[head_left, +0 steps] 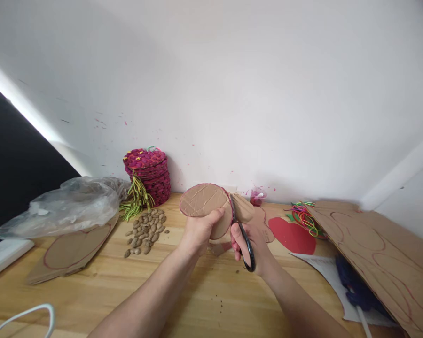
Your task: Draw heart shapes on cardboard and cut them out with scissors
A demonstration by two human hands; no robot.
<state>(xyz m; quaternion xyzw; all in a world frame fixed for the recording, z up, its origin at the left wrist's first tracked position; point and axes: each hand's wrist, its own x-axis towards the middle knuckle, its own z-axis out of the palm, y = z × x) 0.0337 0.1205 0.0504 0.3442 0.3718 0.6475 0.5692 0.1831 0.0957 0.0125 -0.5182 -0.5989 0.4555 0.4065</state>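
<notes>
My left hand [200, 231] grips a rounded piece of brown cardboard [200, 199], thumb on top, its edge marked by a dark red line. Through the black handles of a pair of scissors [248, 249] go the fingers of my right hand [254, 244]. The blades meet the right edge of the cardboard along the red line. A strip of offcut [243, 209] bends away to the right of the blades. Beneath and behind my hands lies another cardboard cutout [264, 224] with a wavy red outline.
Several beans or seeds [146, 230] are heaped left of my hands. Behind stands a purple stack [150, 178] with a green tassel [136, 199]. Left are a plastic bag [74, 206] and heart-marked cardboard [74, 249]. Right are a red cutout [292, 234], colored cords [305, 218] and a big cardboard sheet [384, 253].
</notes>
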